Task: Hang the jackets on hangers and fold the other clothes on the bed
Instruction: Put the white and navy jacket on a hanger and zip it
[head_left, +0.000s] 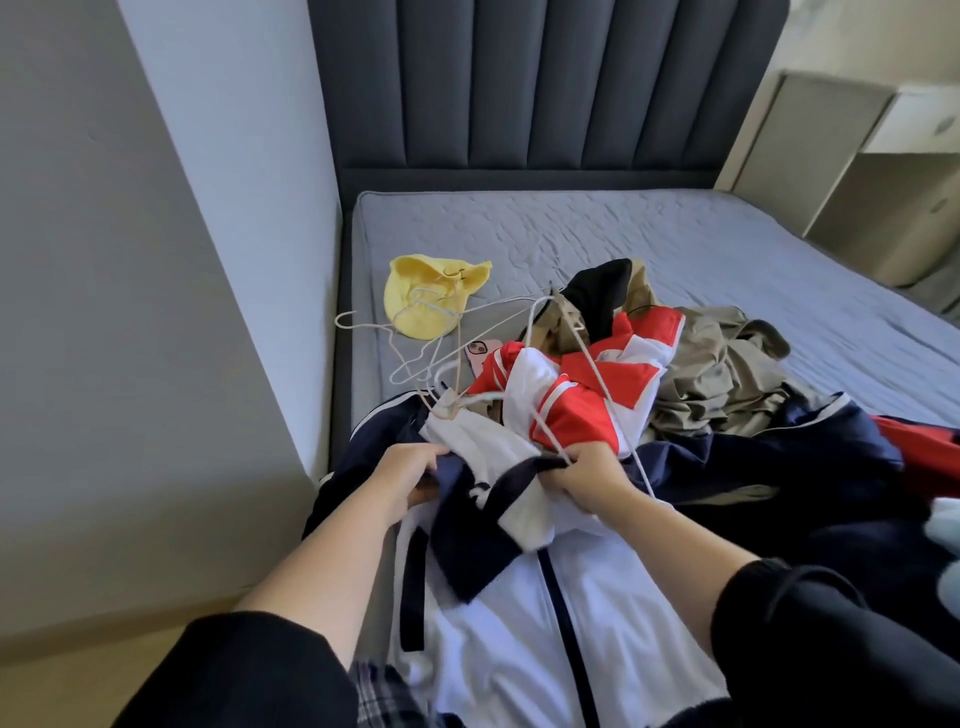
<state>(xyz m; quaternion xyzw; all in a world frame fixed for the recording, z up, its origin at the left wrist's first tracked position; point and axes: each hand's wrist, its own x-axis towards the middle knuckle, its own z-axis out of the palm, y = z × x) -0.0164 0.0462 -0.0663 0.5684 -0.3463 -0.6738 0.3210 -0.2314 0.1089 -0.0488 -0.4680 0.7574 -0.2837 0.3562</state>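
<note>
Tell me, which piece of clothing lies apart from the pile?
The yellow garment, by the left edge of the bed; the others overlap in one heap.

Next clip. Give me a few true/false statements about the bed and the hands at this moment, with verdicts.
1. The left hand and the right hand both grip the navy-and-white jacket. True.
2. The yellow garment sits on top of the clothes pile. False: it lies apart on the mattress, near the left edge.
3. A pink phone lies beside the red-and-white jacket. True.
4. The khaki garment hangs on a hanger. False: it lies crumpled on the bed.
</note>
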